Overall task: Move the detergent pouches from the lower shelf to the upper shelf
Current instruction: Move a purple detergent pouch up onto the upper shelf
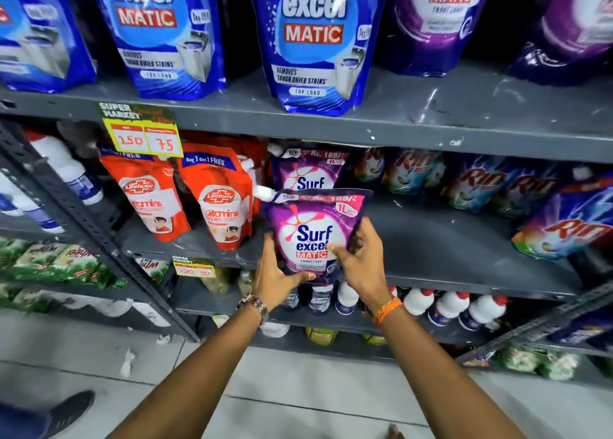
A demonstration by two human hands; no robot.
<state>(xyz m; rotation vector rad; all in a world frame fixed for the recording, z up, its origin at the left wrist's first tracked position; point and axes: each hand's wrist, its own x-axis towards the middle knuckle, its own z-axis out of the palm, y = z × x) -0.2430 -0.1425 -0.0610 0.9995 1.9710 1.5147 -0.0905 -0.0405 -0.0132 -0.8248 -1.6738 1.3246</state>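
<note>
Shelving of grey metal is seen in tiers, and the findings are set down from the left edge to the right.

At the left of the lower shelf [447, 239], two red handwash pouches [185, 196] are stood upright, near the front edge, below a yellow price tag [142, 133] hung from the lip of the upper shelf [431, 120].

At the middle of the lower shelf's front edge, a purple detergent pouch [315, 229] is held upright, label outward. It is gripped from both sides: the left hand [275, 273] is wrapped under its bottom left corner, thumb across the base, and the right hand [361, 256] is clasped on its right flank, thumb on the front face. This two-sided hold is judged to suit a soft, liquid-filled pack that would sag if taken by one corner. Whether the base is touching the shelf cannot be told. A second purple pouch [308, 170] is stood directly behind it.

Rightward, the lower shelf is bare at its middle, with Rin pouches [497, 186] along the back and right edge.

On the upper shelf, blue pouches [315, 40] are ranged left and centre, purple ones [441, 24] at the right; bare shelf near these is judged the likely destination.
</note>
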